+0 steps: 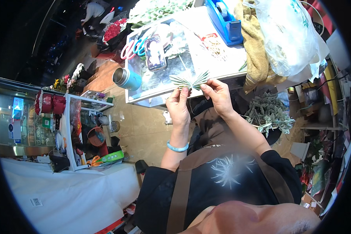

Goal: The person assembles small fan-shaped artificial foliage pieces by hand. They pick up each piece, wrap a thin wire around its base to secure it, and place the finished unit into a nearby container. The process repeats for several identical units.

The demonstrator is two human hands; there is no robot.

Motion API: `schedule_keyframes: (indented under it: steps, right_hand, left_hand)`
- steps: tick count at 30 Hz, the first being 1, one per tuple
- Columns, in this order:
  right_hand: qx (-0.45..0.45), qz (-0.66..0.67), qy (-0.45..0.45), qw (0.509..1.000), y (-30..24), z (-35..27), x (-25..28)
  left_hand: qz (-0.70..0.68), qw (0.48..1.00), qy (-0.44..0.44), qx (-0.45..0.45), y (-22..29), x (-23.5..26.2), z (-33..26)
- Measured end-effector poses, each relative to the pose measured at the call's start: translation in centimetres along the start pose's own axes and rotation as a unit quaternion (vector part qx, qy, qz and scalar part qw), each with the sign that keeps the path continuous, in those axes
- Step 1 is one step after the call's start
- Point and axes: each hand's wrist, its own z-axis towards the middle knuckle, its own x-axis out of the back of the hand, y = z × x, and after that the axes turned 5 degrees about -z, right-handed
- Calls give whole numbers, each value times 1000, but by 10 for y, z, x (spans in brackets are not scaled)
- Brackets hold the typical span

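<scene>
Lettering, too small to trace with certainty, runs down an upright blue-and-white sign (17, 107) on the glass cabinet (29, 128) at far left, with a square green label (46, 122) nearby. A square black-and-white code (36, 202) marks the draped white cloth (74, 191) at lower left. Teal printing shows on the clear plastic bag (286, 43) at upper right, and a small red-and-white packet (210, 41) lies on the white table (197, 23).

That table also carries a black-edged phone (155, 54) with a lit screen, pink- and blue-handled scissors (128, 50), a blue tape dispenser (232, 31) and broad pale-green leaves (156, 13).

Above its near edge is a pleated, pale-green fan-shaped piece (191, 80). The left hand (178, 108) pinches its narrow base between thumb and fingers; the right hand (221, 99) grips its lower right side with the fingertips.

A light-blue metal flask (128, 79) stands at the table's left corner, while a mustard-brown cloth (253, 54) hangs over the right front edge. Beige floor tiles (138, 134) stretch between table and draped cloth; a grey-green potted plant (271, 111) sits near the right forearm.
</scene>
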Motion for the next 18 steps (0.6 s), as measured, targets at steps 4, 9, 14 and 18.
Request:
schedule_keyframes:
  steps: [4, 9, 14, 18]
  right_hand:
    - [0, -8, -4, 1000, -3, 0, 1]
    - [-11, -5, 0, 1000, 4, -2, -9]
    - [-23, 42, 22, 999, 12, -9, -19]
    - [-37, 68, 41, 996, 12, -18, -27]
  left_hand:
    - [2, 1000, 11, -13, -4, 0, -3]
    - [-31, 998, 38, -35, -8, -6, -9]
    - [-32, 997, 47, -52, -8, -19, -15]
    - [-61, 995, 65, -43, -11, -29, -23]
